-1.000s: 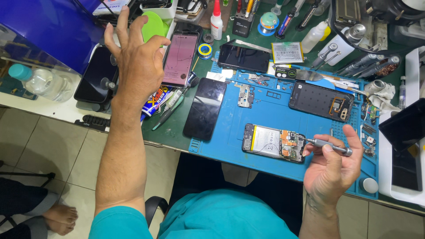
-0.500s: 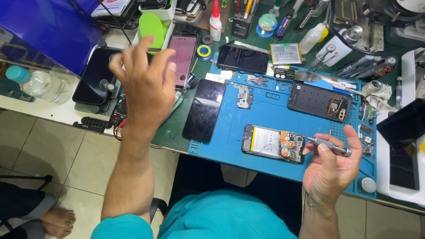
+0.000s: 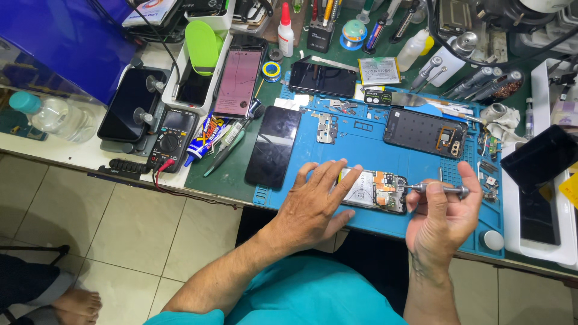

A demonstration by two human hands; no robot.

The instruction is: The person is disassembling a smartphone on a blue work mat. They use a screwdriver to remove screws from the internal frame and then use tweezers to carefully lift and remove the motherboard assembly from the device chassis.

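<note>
Left hand (image 3: 313, 201) down from the back of the bench since a moment ago, now flat, fingers spread, on the left end of the opened phone (image 3: 376, 190) lying on the blue mat (image 3: 361, 138). Right hand (image 3: 442, 213) unchanged in place, fingers pinched round a metal screwdriver (image 3: 439, 189), tip at the phone's right end. Behind: white glue bottle with red cap (image 3: 286, 37), white-labelled flat battery (image 3: 379, 70), striped adhesive tube (image 3: 205, 139) beside the black multimeter (image 3: 174, 135).
</note>
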